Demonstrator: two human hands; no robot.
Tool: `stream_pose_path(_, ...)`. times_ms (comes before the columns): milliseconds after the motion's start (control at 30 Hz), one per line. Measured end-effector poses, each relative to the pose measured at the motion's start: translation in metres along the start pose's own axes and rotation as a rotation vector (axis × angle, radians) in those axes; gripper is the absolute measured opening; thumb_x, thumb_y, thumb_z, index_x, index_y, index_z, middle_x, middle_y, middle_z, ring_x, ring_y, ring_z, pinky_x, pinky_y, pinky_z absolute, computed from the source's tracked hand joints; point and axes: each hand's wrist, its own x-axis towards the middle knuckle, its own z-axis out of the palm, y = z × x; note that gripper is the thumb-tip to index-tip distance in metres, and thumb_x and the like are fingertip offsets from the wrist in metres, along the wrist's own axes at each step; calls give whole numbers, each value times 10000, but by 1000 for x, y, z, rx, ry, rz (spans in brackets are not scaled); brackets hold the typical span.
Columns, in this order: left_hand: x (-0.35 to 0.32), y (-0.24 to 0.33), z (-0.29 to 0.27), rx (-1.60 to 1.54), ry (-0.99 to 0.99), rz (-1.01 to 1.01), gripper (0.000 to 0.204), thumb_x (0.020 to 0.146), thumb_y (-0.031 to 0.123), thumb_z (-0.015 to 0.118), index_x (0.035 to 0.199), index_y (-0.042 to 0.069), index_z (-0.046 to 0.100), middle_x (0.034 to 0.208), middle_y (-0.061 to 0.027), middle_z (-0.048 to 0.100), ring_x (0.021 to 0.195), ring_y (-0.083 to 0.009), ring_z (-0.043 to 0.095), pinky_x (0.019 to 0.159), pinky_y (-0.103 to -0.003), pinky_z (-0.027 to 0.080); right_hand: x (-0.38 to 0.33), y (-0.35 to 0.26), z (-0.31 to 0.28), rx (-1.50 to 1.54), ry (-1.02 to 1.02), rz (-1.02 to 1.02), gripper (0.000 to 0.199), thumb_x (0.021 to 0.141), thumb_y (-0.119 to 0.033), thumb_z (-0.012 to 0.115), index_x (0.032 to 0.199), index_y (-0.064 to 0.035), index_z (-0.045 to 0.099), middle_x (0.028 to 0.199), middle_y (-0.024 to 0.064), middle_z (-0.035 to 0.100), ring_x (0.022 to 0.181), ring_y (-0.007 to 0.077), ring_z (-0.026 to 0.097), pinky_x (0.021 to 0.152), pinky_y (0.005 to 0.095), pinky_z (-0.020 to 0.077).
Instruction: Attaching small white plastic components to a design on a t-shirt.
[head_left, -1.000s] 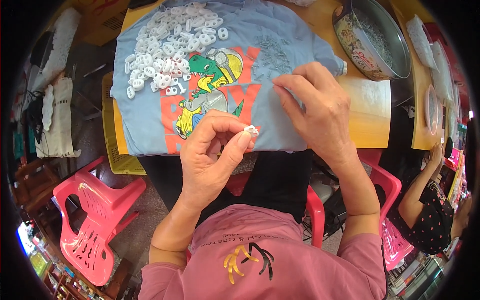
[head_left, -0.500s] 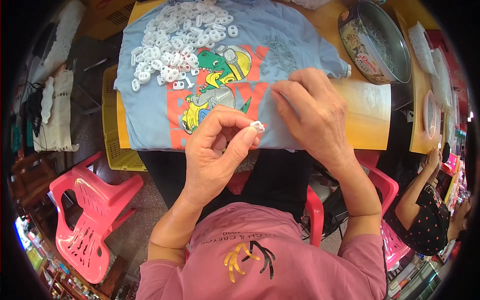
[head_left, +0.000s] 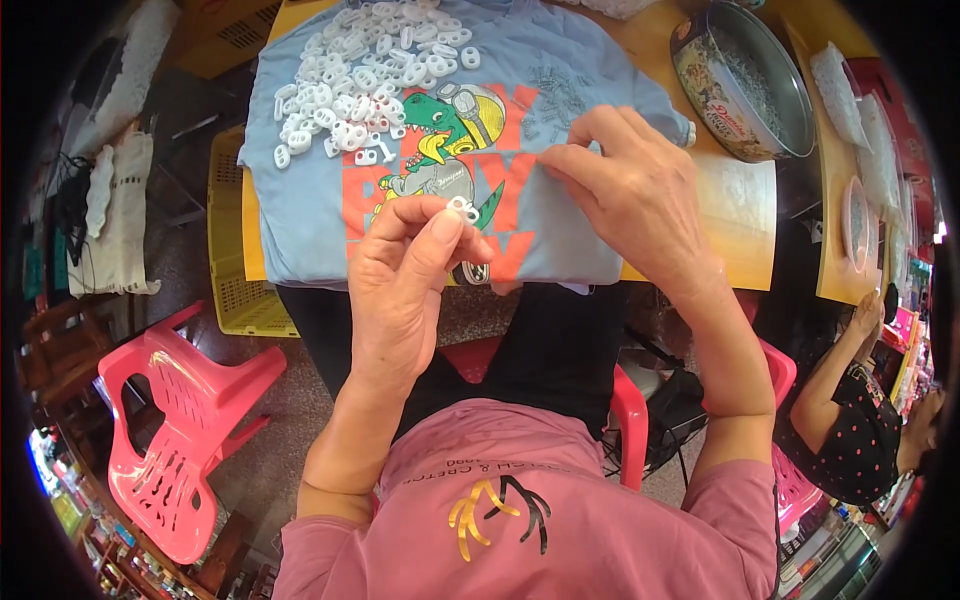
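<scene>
A yellow table (head_left: 760,215) fills the top of the view. A blue shirt (head_left: 300,215) lies flat on it, with a green dinosaur (head_left: 440,130) and big orange letters on the front. The near edge of the shirt hangs just over the table edge.

On the floor at the left stands a pink chair (head_left: 170,420). A yellow crate (head_left: 235,290) sits under the table's left side. At the far right another person (head_left: 850,430) in a dotted top sits apart from all this.

A round tin (head_left: 745,85) stands on the table, up and to the right of the shirt. There are thin metal bits inside it.

A heap of white clips (head_left: 360,70) lies on the top left part of the shirt. A small bunch of thin metal pieces (head_left: 555,90) lies on the shirt to the right of the heap.

The right hand (head_left: 630,200) rests on the shirt. Its thumb and first finger are pinched shut at the tips. I cannot tell what is between them.

The left hand (head_left: 405,290) is up above the near edge of the shirt. Its fingers are curled, and the thumb and fingertips hold 1 clip (head_left: 464,208). That clip sits right at the fingertips, over the orange letters, just left of the right hand.
</scene>
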Motion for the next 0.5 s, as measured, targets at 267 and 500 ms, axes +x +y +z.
stream_pose_path(267, 2, -1, 3, 3, 20, 1, 122, 951, 102, 618, 1029, 9, 603, 854, -84, 665, 781, -166, 668, 748, -295, 549, 22, -1, -1, -55, -94, -144, 137, 678, -69, 710, 768, -83, 608, 764, 31, 538, 746, 215, 583, 596, 354, 480)
stream_pose_path(500, 2, 0, 5, 36, 19, 14, 121, 945, 119, 635, 1008, 19, 611, 847, -64, 661, 776, -146, 660, 745, -287, 546, 23, -10, -17, 136, -26, -18, 132, 724, -19, 700, 823, -63, 625, 831, 56, 629, 748, 211, 626, 640, 331, 495)
